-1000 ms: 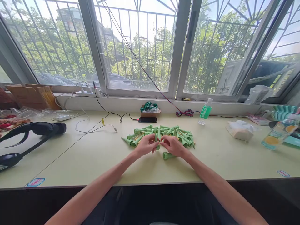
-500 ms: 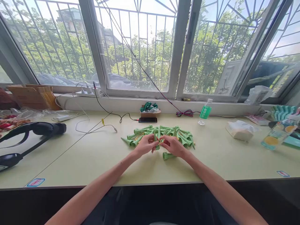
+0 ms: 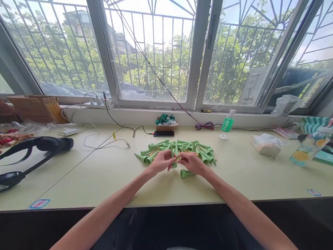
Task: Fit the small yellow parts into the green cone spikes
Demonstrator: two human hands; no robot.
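Between the fingers of my left hand [image 3: 161,161] a green plastic cone [image 3: 174,164] stands roughly upright, its wider end down. My right hand [image 3: 191,162] is closed beside it, thumb and forefinger pinched at the cone's side; a small yellowish bit shows at the fingertips, too small to name. Another green cone [image 3: 185,173] lies under my right hand, its hollow end facing left. Just beyond both hands spreads a pile of similar green cones [image 3: 205,152] with small yellow pieces among them. My hands hide part of the pile.
Behind the pile lie a black phone [image 3: 163,133] and a small box [image 3: 166,127] with green wrapping. A bottle [image 3: 228,124] and a tissue pack [image 3: 266,144] stand to the right. A black headset [image 3: 47,143] and cables [image 3: 104,142] are at the left.
My right fingertips have shifted slightly against the cone. My left hand and the pile look the same.
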